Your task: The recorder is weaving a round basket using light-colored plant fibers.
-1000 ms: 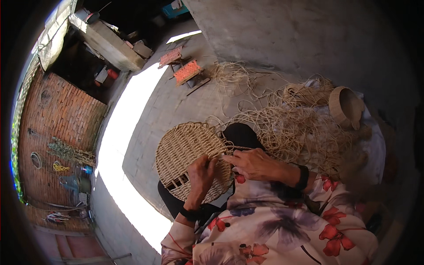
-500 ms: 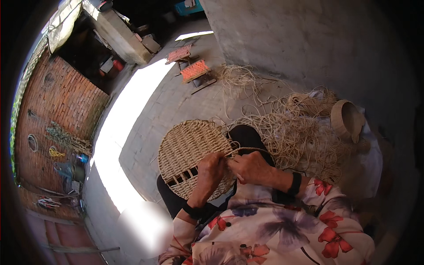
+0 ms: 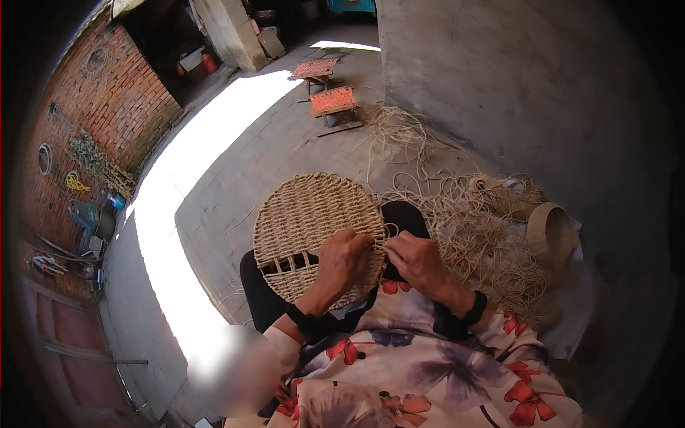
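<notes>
A round tan mat [image 3: 314,210] of woven cord lies across my dark-trousered lap. An open gap in its lower left part shows bare crosswise ribs [image 3: 289,264]. My left hand [image 3: 346,258] is closed over the mat's right part, with its fingertips hidden under the knuckles. Just right of it, my right hand [image 3: 415,261] pinches a thin straw-coloured cord [image 3: 380,245] at the mat's right rim. Only a short stretch of that cord shows between the two hands.
A big tangle of loose cord [image 3: 478,242] spreads on the floor to my right, beside a tan woven basket [image 3: 551,232]. Two low stools with orange woven seats [image 3: 333,101] stand ahead. A grey wall [image 3: 514,93] rises at the right, a brick wall [image 3: 107,93] at the left.
My view has shifted, so the surroundings sit differently in the picture. My right hand has drawn slightly away from the left, and the cord loop above the hands now lies lower at the rim.
</notes>
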A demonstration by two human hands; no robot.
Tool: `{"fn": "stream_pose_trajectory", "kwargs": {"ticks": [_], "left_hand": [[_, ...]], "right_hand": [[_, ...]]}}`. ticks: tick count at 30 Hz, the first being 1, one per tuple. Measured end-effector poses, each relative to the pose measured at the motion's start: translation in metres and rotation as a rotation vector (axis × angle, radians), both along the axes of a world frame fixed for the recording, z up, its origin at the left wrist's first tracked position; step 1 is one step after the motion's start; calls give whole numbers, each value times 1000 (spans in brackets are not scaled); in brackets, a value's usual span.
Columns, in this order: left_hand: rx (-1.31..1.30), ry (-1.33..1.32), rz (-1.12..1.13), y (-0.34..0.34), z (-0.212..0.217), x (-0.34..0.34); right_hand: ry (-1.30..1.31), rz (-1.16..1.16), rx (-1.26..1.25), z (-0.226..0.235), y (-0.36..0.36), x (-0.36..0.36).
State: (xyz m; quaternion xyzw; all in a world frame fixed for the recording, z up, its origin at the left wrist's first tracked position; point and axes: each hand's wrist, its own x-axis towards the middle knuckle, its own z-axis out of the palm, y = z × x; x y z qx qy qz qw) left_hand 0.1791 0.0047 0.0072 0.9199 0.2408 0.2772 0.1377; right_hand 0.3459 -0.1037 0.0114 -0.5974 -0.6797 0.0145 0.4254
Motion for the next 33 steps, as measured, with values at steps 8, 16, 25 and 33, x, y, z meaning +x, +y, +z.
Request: {"fn": "stream_pose_trajectory", "kwargs": {"ticks": [8, 16, 25, 33], "left_hand": [[114, -12, 32, 6, -6, -20], [181, 56, 47, 4, -13, -18], [189, 58, -2, 12, -11, -11], [-149, -187, 171, 11, -3, -24]], "right_hand": [[-310, -102, -267, -9, 25, -17], [463, -36, -622, -10, 37, -22], [942, -4, -897, -8, 39, -16], [231, -247, -296, 34, 21, 32]]}}
